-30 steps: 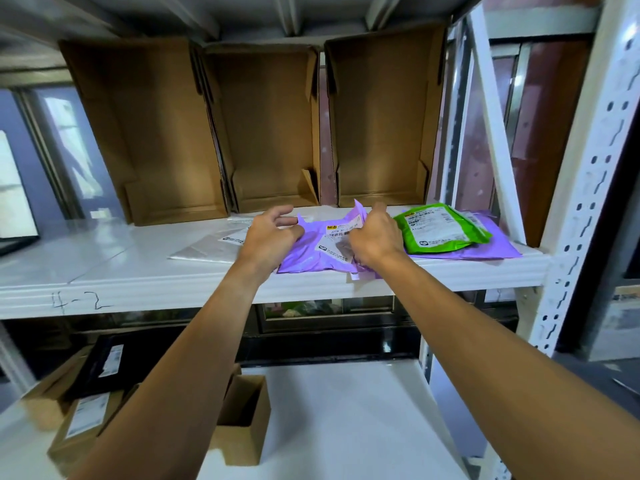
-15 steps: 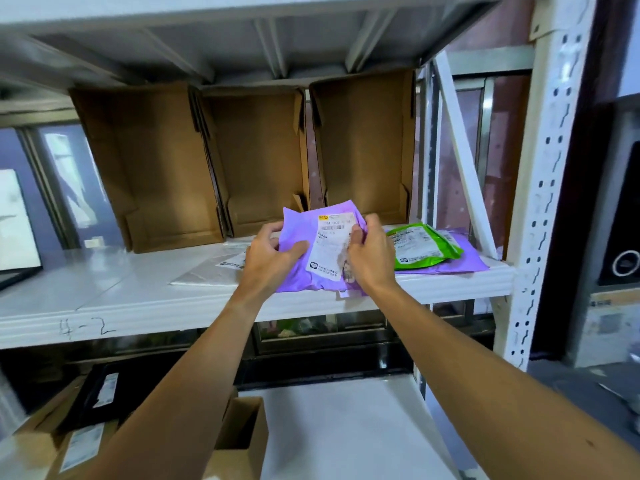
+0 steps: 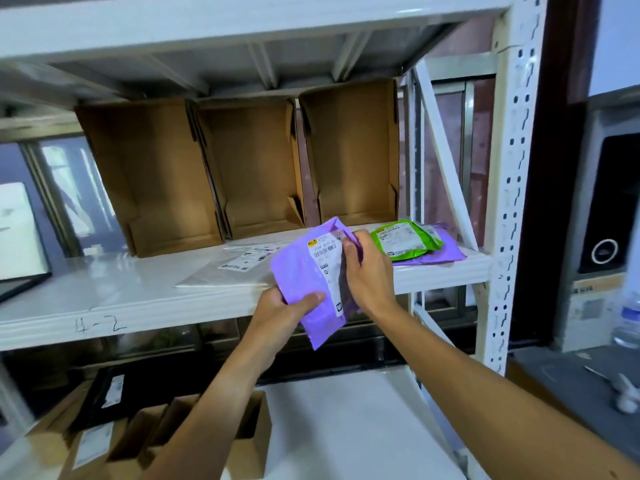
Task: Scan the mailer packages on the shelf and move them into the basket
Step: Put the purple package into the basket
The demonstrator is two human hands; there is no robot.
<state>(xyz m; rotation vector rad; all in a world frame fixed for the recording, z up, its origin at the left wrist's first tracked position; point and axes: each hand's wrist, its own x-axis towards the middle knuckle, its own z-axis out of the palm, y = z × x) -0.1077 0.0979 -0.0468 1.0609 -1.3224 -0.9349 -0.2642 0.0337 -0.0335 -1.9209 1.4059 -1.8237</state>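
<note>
as hands [image 3: 280, 313] [image 3: 369, 275] grip purple mailer [image 3: 303, 268], now lifted off shelf [image 3: 138, 292]

Purple mailer [image 3: 301, 271]: crumpled, off the shelf [image 3: 104, 299], upright in front of its edge, white barcode label facing the camera. Pinched at the lower left by left grip [image 3: 280, 311], at the right edge by right grip [image 3: 367, 275]. Green mailer [image 3: 405, 239]: flat at the shelf's right end, label up, atop a second purple mailer [image 3: 446, 252]. White mailer [image 3: 225, 271]: flat on the shelf, labels up, left of the held one, near the front edge.
</note>
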